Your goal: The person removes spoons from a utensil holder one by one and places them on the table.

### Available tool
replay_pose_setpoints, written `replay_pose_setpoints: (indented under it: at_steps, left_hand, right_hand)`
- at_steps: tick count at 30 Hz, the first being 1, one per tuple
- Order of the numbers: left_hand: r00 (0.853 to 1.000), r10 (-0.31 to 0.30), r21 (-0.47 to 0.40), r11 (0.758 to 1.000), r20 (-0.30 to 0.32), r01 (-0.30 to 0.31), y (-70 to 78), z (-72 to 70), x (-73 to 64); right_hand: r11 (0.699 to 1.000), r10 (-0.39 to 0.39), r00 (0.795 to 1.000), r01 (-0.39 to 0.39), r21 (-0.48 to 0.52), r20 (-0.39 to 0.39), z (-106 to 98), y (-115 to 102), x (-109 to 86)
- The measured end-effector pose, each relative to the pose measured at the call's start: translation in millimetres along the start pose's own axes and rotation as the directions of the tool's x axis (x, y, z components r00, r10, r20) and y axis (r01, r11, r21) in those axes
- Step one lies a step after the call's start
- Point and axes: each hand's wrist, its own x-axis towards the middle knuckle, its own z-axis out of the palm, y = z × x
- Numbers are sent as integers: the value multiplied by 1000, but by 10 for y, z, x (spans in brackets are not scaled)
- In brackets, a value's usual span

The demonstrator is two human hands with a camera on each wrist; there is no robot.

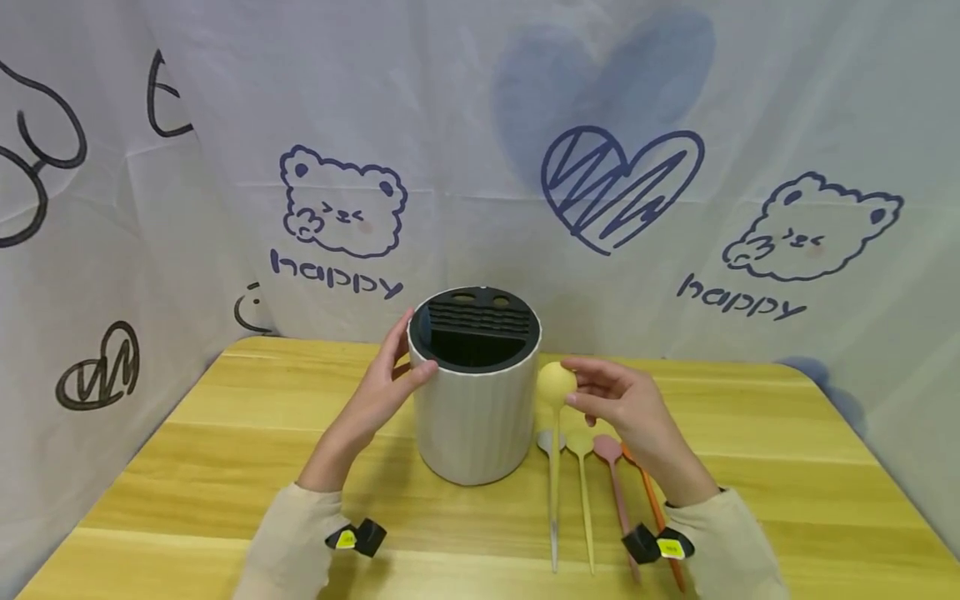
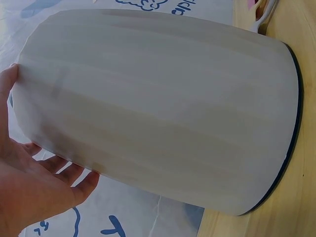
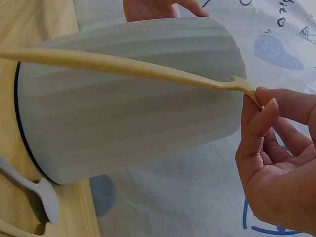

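Note:
A white ribbed utensil holder (image 1: 474,425) with a black slotted lid (image 1: 480,367) stands upright on the table. My left hand (image 1: 375,400) grips its upper left side, thumb at the front rim and fingers around the back; the left wrist view shows the fingertips against the wall (image 2: 163,108). Beside the holder's right side, my right hand (image 1: 630,404) pinches a yellow spoon (image 1: 557,385) by its round head. The spoon's handle (image 3: 133,66) points down toward the table, crossing in front of the holder in the right wrist view.
Right of the holder, several spoons lie on the wooden table (image 1: 225,467): a grey one (image 1: 547,442), a pale yellow one (image 1: 581,443), a pink one (image 1: 608,450) and an orange one (image 1: 652,500). A white printed cloth (image 1: 480,125) hangs behind the table.

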Motion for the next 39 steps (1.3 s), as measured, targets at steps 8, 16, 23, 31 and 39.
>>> replay_pose_setpoints:
  at_steps: [8, 16, 23, 31, 39]
  left_hand:
    - [1000, -13, 1, 1000, 0, 13, -1, -3, 11]
    - [1000, -15, 5, 1000, 4, 15, 3, -4, 3]
    - [1000, -7, 5, 1000, 3, 7, -7, 2, -6]
    - [1000, -10, 7, 1000, 3, 10, -14, 9, 0]
    - [1000, 9, 8, 1000, 1, -9, -40, 0, 8]
  right_hand:
    - [998, 55, 997, -54, -17, 53, -109, 47, 13]
    - [991, 105, 992, -99, -85, 72, -311, 152, 48]
    - [989, 107, 991, -98, -107, 78, -465, 285, 70]
    - [982, 168, 981, -158, -99, 102, -736, 424, 38]
    - [967, 215, 972, -197, -161, 99, -955, 529, -36]
